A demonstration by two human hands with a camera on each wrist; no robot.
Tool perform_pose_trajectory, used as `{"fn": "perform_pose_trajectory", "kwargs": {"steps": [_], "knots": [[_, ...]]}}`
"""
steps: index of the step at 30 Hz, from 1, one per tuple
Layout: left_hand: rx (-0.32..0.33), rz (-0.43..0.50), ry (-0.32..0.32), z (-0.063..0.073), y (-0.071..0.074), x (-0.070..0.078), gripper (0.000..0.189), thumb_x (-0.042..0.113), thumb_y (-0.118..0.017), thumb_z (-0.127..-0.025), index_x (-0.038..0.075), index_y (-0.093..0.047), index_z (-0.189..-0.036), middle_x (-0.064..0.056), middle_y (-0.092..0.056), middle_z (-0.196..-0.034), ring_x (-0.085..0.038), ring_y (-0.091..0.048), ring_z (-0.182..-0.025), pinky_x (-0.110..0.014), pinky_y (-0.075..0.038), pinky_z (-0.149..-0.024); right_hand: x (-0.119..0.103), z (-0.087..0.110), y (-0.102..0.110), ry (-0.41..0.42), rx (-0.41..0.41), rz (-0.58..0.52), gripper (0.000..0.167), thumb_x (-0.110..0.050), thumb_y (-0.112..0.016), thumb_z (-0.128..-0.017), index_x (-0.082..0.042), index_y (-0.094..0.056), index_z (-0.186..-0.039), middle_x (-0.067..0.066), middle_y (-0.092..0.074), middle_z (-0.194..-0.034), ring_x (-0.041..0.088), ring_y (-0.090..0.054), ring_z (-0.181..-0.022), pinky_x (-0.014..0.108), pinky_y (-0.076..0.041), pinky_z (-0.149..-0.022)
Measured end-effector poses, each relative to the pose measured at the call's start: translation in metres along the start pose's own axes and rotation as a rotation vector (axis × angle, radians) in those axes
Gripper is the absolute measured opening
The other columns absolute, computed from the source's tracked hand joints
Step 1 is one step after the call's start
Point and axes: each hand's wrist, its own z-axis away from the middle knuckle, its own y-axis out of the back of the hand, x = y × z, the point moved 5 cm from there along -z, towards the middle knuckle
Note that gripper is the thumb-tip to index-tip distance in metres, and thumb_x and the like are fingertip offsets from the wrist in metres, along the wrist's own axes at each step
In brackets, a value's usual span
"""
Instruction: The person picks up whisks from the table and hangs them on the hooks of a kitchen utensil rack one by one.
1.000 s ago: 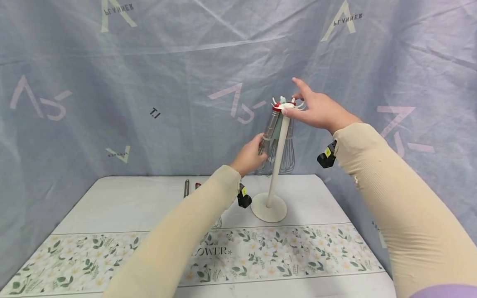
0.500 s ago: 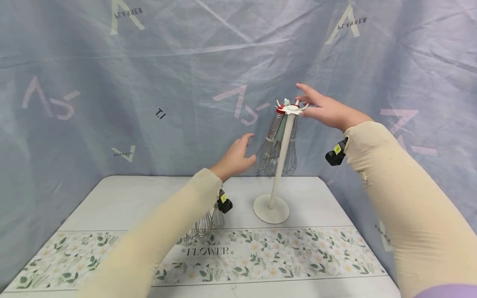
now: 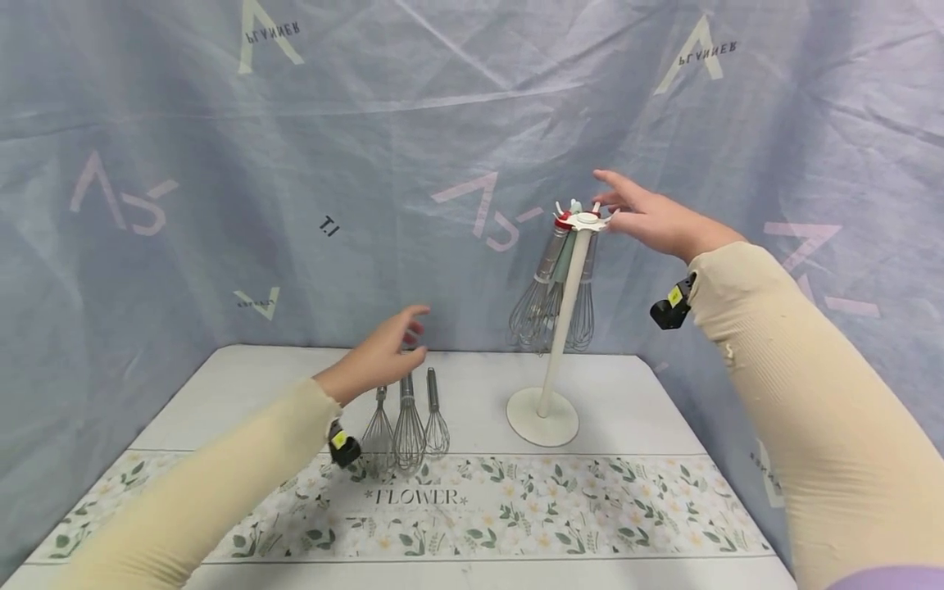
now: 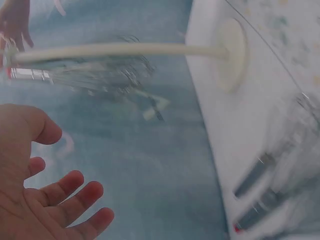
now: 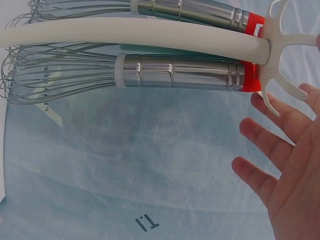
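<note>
A white stand with a hooked top holds hanging whisks. Two have metal handles with red ends, like this whisk; between them hangs a green-handled whisk, partly behind the pole. My right hand is at the hooks, fingers spread and holding nothing; whether a fingertip touches a hook I cannot tell. To the left, my left hand hovers above the table, empty, its fingers loosely bent. Below it lie a wire whisk, a middle whisk and a smaller whisk, blurred in the left wrist view.
The stand's round base rests on the white table. A flower-printed band crosses the tabletop. Behind hangs a blue-grey cloth with printed letters, close to the table's back edge.
My left hand has left the hanging whisks and moved left and down to above the whisks on the table. My right hand has drawn slightly back from the stand's top.
</note>
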Motion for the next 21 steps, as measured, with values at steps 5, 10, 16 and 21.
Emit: {"fn": "perform_pose_trajectory", "kwargs": {"steps": [5, 10, 16, 21], "knots": [[0.025, -0.015, 0.074, 0.020, 0.010, -0.036, 0.065, 0.024, -0.053, -0.102, 0.019, -0.024, -0.160, -0.014, -0.048, -0.143, -0.034, -0.051, -0.129, -0.053, -0.049, -0.097, 0.001, -0.001, -0.001, 0.005, -0.009, 0.013, 0.077, -0.020, -0.038, -0.100, -0.031, 0.005, -0.163, 0.015, -0.020, -0.166, 0.040, -0.019, -0.151, 0.065, -0.021, -0.115], [0.058, -0.038, 0.123, 0.033, 0.013, -0.071, 0.064, 0.021, -0.053, -0.102, 0.010, -0.025, -0.159, -0.020, -0.051, -0.140, -0.037, -0.055, -0.123, -0.053, -0.050, -0.094, 0.003, 0.000, -0.001, 0.015, -0.006, 0.040, 0.076, -0.021, -0.038, -0.101, -0.037, 0.002, -0.163, 0.014, -0.022, -0.166, 0.040, -0.021, -0.151, 0.066, -0.022, -0.114], [0.081, -0.043, 0.209, 0.045, 0.010, -0.117, 0.062, 0.020, -0.054, -0.101, 0.006, -0.029, -0.156, -0.023, -0.054, -0.134, -0.038, -0.057, -0.118, -0.050, -0.053, -0.087, 0.003, 0.001, 0.002, 0.043, 0.025, 0.074, 0.073, -0.025, -0.043, -0.103, -0.041, -0.004, -0.162, 0.016, -0.030, -0.162, 0.042, -0.029, -0.146, 0.068, -0.026, -0.110], [0.088, -0.047, 0.268, 0.051, 0.006, -0.148, 0.062, 0.022, -0.055, -0.101, 0.003, -0.031, -0.155, -0.025, -0.057, -0.131, -0.041, -0.059, -0.114, -0.050, -0.052, -0.084, -0.001, 0.000, 0.001, 0.053, 0.081, 0.136, 0.075, -0.036, -0.049, -0.103, -0.047, -0.003, -0.161, 0.017, -0.040, -0.152, 0.042, -0.039, -0.136, 0.065, -0.033, -0.103]]}}
